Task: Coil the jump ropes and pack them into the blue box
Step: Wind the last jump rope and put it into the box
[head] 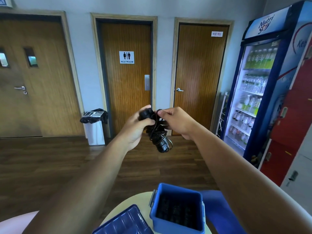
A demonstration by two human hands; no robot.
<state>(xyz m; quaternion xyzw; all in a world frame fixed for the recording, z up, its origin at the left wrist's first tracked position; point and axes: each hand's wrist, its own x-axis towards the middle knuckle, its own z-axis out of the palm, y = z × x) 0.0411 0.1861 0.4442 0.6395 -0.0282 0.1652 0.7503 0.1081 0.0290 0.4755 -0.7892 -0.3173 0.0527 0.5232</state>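
Note:
A black jump rope hangs as a coiled bundle in the air at chest height, its handles wrapped in the cord. My left hand grips the upper handle end of the bundle. My right hand pinches a loop of cord at the top right of the bundle. Below, an open blue box stands on a small round pale table; dark contents lie at its bottom. The blue lid lies to the box's left.
Three wooden doors line the far wall. A white bin with a black bag stands between two of them. A drinks fridge and red lockers are on the right. Dark wood floor lies ahead.

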